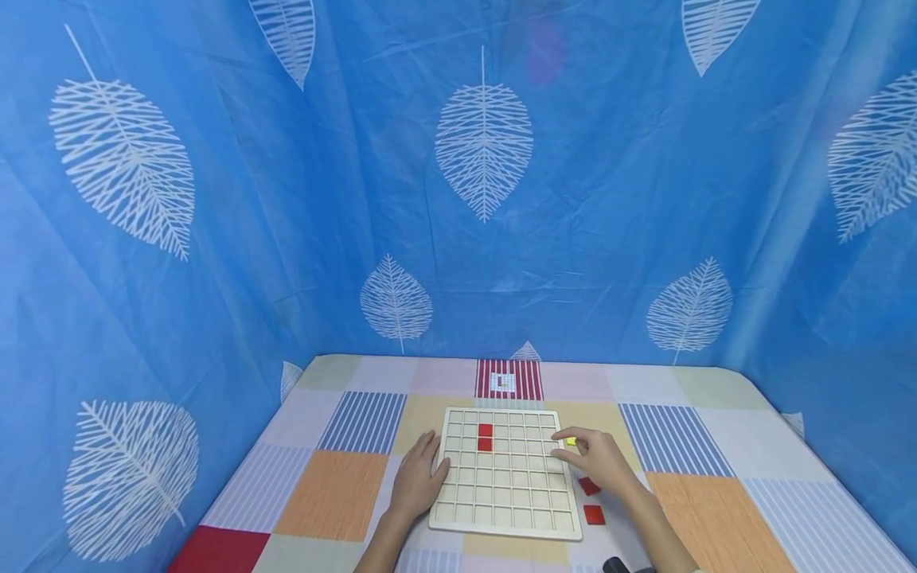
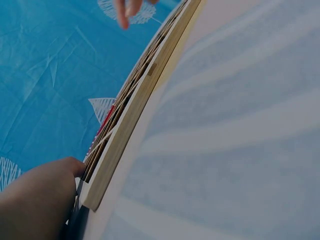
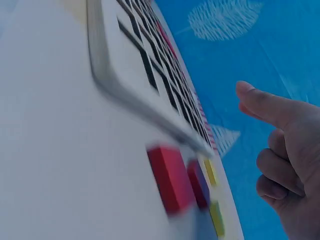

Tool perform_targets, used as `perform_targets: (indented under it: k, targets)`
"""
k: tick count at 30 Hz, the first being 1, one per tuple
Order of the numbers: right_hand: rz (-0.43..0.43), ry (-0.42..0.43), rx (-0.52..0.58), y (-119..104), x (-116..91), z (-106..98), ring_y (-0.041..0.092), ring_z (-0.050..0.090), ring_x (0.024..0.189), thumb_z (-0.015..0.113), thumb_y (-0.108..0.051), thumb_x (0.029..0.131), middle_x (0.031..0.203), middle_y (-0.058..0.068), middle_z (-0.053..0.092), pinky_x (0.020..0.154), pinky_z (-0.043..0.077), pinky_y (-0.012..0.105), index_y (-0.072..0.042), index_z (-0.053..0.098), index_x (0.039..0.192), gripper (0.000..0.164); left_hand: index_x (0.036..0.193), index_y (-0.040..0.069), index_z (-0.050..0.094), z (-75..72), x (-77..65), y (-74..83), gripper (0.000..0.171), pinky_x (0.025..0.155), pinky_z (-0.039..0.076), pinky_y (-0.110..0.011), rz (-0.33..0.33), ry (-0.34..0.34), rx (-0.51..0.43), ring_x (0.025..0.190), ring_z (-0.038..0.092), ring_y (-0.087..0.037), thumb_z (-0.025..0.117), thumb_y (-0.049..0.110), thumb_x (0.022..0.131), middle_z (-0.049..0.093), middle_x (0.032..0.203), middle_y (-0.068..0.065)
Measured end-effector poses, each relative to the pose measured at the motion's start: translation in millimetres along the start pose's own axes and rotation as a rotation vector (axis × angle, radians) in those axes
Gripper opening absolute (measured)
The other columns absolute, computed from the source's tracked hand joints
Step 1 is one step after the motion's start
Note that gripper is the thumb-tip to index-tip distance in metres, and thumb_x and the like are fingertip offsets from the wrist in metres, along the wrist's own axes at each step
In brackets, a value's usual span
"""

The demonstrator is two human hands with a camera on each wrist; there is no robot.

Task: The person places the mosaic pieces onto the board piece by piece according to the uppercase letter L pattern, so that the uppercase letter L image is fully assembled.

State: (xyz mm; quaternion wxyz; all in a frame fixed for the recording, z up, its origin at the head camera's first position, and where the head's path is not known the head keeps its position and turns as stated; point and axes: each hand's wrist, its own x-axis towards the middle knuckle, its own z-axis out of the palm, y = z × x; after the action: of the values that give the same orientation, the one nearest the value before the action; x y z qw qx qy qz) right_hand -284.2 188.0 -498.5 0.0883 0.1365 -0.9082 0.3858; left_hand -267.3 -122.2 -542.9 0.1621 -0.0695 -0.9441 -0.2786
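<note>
A cream-coloured grid board [image 1: 509, 532] with square cells lies on the patterned cloth. Two red square tiles [image 1: 485, 430] sit in neighbouring cells near its top, left of centre. My left hand [image 1: 417, 477] rests along the board's left edge, its thumb touching the rim. Over the right edge hovers my right hand [image 1: 598, 459], with thumb and index finger apart in the head view and no tile visible between them. Its other fingers are curled in the right wrist view. Two loose red tiles [image 3: 171, 179] lie right of the board, with yellow tiles [image 3: 217, 219] beyond them.
A patchwork-print cloth [image 1: 329, 495] covers the table. Blue curtains [image 1: 587, 199] with white leaf prints hang behind it and on both sides. A small dark object [image 1: 614, 565] shows at the bottom edge, near the right forearm.
</note>
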Motion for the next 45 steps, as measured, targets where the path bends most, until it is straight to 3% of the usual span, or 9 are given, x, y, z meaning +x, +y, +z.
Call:
perform_targets:
  k: [5, 14, 18, 26, 32, 36, 45]
  targets:
    - [0.056, -0.025, -0.005, 21, -13, -18, 0.004, 0.022, 0.045, 0.078, -0.028, 0.072, 0.05, -0.007, 0.028, 0.039, 0.02, 0.018, -0.016, 0.071, 0.096, 0.027, 0.126, -0.001, 0.054, 0.9, 0.2, -0.9, 0.047, 0.1, 0.035, -0.05, 0.003, 0.004, 0.001, 0.126, 0.04, -0.035, 0.057, 0.027, 0.089, 0.046, 0.135, -0.018]
    - [0.084, -0.251, 0.019, 42, -30, -37, 0.006, 0.026, 0.048, 0.079, -0.036, 0.069, 0.053, -0.005, 0.03, 0.041, 0.023, 0.018, -0.015, 0.071, 0.1, 0.038, 0.126, -0.002, 0.053, -0.2, -0.1, 1.0, 0.047, 0.101, 0.034, -0.05, -0.003, -0.005, -0.003, 0.126, 0.039, -0.036, 0.056, 0.027, 0.09, 0.045, 0.135, -0.019]
    - [0.085, -0.291, -0.004, 43, -32, -38, 0.006, 0.03, 0.051, 0.079, -0.036, 0.068, 0.055, -0.005, 0.032, 0.046, 0.028, 0.02, -0.02, 0.07, 0.098, 0.035, 0.126, -0.003, 0.053, -1.6, 0.6, 0.8, 0.047, 0.101, 0.034, -0.05, -0.001, -0.008, 0.005, 0.126, 0.039, -0.036, 0.056, 0.027, 0.09, 0.045, 0.135, -0.019]
    - [0.09, -0.266, 0.027, 42, -26, -35, 0.007, 0.032, 0.049, 0.078, -0.03, 0.072, 0.054, -0.004, 0.035, 0.042, 0.028, 0.019, -0.019, 0.069, 0.096, 0.028, 0.127, -0.002, 0.053, -0.3, 1.6, -0.5, 0.048, 0.101, 0.034, -0.05, -0.011, -0.002, -0.004, 0.127, 0.039, -0.035, 0.056, 0.029, 0.09, 0.045, 0.136, -0.018]
    - [0.03, -0.131, -0.032, 29, -16, -29, 0.004, 0.024, 0.048, 0.077, -0.035, 0.072, 0.053, -0.007, 0.029, 0.041, 0.021, 0.017, -0.02, 0.068, 0.095, 0.029, 0.126, -0.001, 0.053, 0.4, 0.0, 0.1, 0.048, 0.101, 0.035, -0.049, -0.01, -0.004, -0.006, 0.126, 0.039, -0.035, 0.056, 0.029, 0.089, 0.045, 0.135, -0.018]
    - [-0.015, -0.07, -0.035, 14, -5, -16, 0.003, 0.019, 0.047, 0.076, -0.035, 0.073, 0.051, -0.009, 0.025, 0.041, 0.018, 0.018, -0.018, 0.069, 0.096, 0.03, 0.126, -0.002, 0.053, 0.0, 0.5, 0.0, 0.047, 0.1, 0.036, -0.05, 0.007, 0.01, 0.0, 0.126, 0.04, -0.035, 0.056, 0.028, 0.089, 0.046, 0.134, -0.019]
    - [-0.054, -0.085, -0.056, -19, 10, 28, 0.004, 0.022, 0.046, 0.077, -0.038, 0.072, 0.05, -0.009, 0.029, 0.04, 0.019, 0.019, -0.019, 0.069, 0.093, 0.03, 0.126, -0.002, 0.053, 1.5, -0.5, -0.6, 0.047, 0.101, 0.035, -0.049, 0.006, 0.003, 0.0, 0.126, 0.039, -0.034, 0.056, 0.028, 0.09, 0.046, 0.135, -0.018]
